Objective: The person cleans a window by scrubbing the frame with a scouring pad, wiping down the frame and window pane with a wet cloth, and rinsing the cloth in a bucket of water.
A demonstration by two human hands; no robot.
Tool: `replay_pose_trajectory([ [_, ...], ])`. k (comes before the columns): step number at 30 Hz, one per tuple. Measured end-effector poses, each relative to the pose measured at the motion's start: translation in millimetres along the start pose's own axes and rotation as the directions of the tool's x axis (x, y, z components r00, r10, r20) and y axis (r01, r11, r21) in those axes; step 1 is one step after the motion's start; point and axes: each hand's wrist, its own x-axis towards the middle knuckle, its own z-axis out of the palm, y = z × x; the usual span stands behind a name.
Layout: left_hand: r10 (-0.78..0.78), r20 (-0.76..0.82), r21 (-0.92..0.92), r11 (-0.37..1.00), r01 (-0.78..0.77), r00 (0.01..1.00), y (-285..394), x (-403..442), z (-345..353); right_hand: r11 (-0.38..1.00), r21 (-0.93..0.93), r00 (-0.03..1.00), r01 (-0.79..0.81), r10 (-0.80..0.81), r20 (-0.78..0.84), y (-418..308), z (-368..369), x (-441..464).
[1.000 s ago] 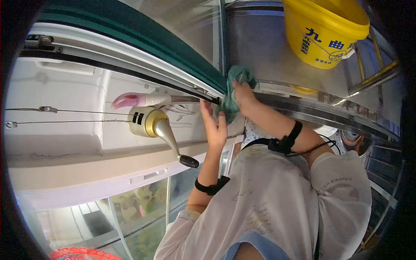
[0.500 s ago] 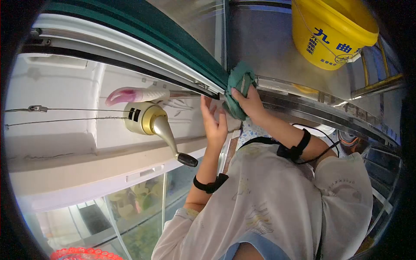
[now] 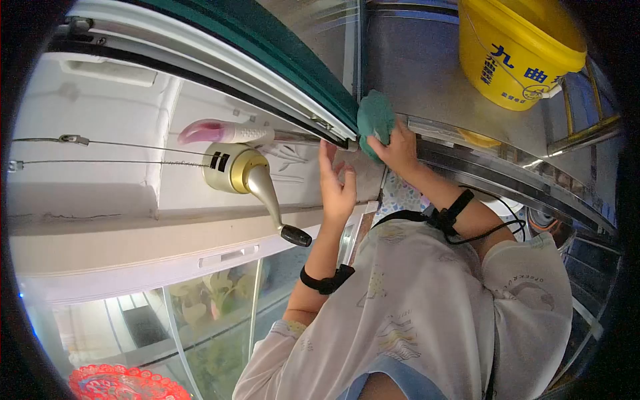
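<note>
My right hand [image 3: 401,150] grips a green cloth [image 3: 377,119], its fingers curled over the edge. The cloth presses against the end of a sliding panel with a white and dark green frame [image 3: 267,80]. On the other side of that frame's end, my left hand [image 3: 338,187] is raised with fingers apart. Its longest fingertips reach the frame's black lower edge, and it holds nothing. Both wrists wear black straps.
A crank winder [image 3: 237,170] with a silver handle and steel cables is fixed on the left wall. Behind it lies a pink-and-white handled tool [image 3: 227,132]. A yellow bucket [image 3: 503,73] stands at upper right beside metal rails [image 3: 580,137]. A red lacy-rimmed item [image 3: 123,383] shows at lower left.
The view has shifted slightly. The cloth has turned and now shows a flatter, broader face, with its lower end drawn up. My left hand keeps nearly the same pose by the frame.
</note>
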Motion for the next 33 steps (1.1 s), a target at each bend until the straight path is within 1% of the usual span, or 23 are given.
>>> replay_pose_trajectory([
  [2,-0.005,-0.014,0.001,1.0,0.005,1.0,0.9,-0.2,1.9,0.999,-0.025,0.999,0.038,-0.038,-0.001,5.4,5.1,5.8],
  [3,-0.007,-0.022,0.003,1.0,0.007,1.0,1.1,0.1,2.1,0.987,-0.056,0.982,0.154,-0.159,-0.105,7.1,8.7,10.9],
  [4,-0.006,-0.028,0.003,1.0,0.006,1.0,-0.4,0.3,2.1,0.959,-0.099,0.938,0.264,-0.279,-0.204,7.8,11.2,14.2],
  [5,0.0,-0.019,0.004,1.0,0.0,1.0,-3.3,0.2,2.0,0.958,-0.097,0.937,0.269,-0.284,-0.203,-0.8,7.8,20.0],
  [7,0.007,-0.009,0.004,1.0,-0.007,1.0,-3.5,0.2,2.3,0.93,-0.05,0.885,0.364,-0.362,-0.291,-35.2,-9.3,40.9],
  [8,0.004,-0.02,-0.006,1.0,-0.004,1.0,-1.2,0.8,3.0,0.93,-0.051,0.885,0.365,-0.364,-0.291,-52.0,-17.3,50.5],
  [10,0.0,-0.029,-0.018,1.0,-0.001,1.0,-1.3,1.1,3.3,0.95,0.054,0.912,0.306,-0.277,-0.303,-78.3,-27.3,63.7],
  [11,0.007,-0.008,-0.013,1.0,-0.007,1.0,-3.8,1.2,2.3,0.951,0.052,0.912,0.305,-0.276,-0.303,-79.8,-24.8,65.8],
  [12,0.014,0.013,-0.008,1.0,-0.014,1.0,-5.3,1.5,1.7,0.937,0.083,0.907,0.339,-0.302,-0.292,-79.8,-22.1,69.4],
  [14,0.012,0.01,-0.009,1.0,-0.012,1.0,-5.6,1.4,2.1,0.922,0.115,0.903,0.369,-0.326,-0.282,-72.9,-16.1,72.0],
  [16,0.005,0.007,-0.009,1.0,-0.005,1.0,-5.2,-0.3,2.3,0.935,0.066,0.919,0.349,-0.327,-0.221,-50.7,-1.1,60.2],
  [17,-0.001,0.011,-0.019,1.0,0.001,1.0,-4.2,-0.3,2.1,0.935,0.067,0.92,0.347,-0.326,-0.219,-31.8,9.4,47.1],
  [18,-0.005,0.013,-0.028,1.0,0.005,1.0,-3.4,0.1,1.7,0.961,0.041,0.957,0.273,-0.267,-0.115,-7.5,20.8,30.9],
  [20,-0.001,0.013,-0.014,1.0,0.002,1.0,-2.2,0.8,0.7,0.979,0.011,0.979,0.203,-0.203,-0.011,17.1,25.6,9.4],
  [22,0.003,0.017,0.001,1.0,-0.003,1.0,-2.1,0.7,0.0,0.93,-0.3,0.976,0.211,-0.217,0.012,22.9,20.7,-11.5],
  [23,0.006,0.022,0.008,1.0,-0.007,1.0,-2.6,0.5,-0.6,0.931,-0.299,0.976,0.21,-0.217,0.01,23.0,18.6,-12.5],
  [25,0.013,0.026,0.018,1.0,-0.013,1.0,-3.3,0.2,-1.5,0.974,-0.203,0.985,0.097,-0.066,0.158,22.1,13.9,-12.0],
  [26,0.006,0.022,0.008,1.0,-0.006,1.0,-3.8,-0.2,-1.2,0.974,-0.202,0.986,0.1,-0.069,0.154,21.6,10.6,-11.0],
  [28,0.012,0.016,-0.003,1.0,-0.012,1.0,-2.5,0.7,-0.1,0.956,-0.234,0.973,0.175,-0.133,0.187,19.9,4.9,-5.6],
  [29,-0.001,0.019,0.001,1.0,0.001,1.0,-1.1,0.3,0.3,0.955,-0.235,0.973,0.183,-0.142,0.181,18.9,6.3,-5.3],
  [31,-0.005,0.011,0.003,1.0,0.004,1.0,1.4,0.5,1.5,0.928,-0.294,0.97,0.23,-0.243,-0.007,16.8,12.4,-5.9],
  [32,0.014,0.019,0.059,0.998,-0.015,1.0,2.5,0.4,2.5,0.925,-0.293,0.967,0.242,-0.255,-0.008,11.5,13.0,2.8],
  [33,0.029,0.027,0.116,0.993,-0.032,0.999,3.9,0.0,3.7,0.948,-0.161,0.949,0.275,-0.294,-0.11,5.4,15.2,12.2],
])
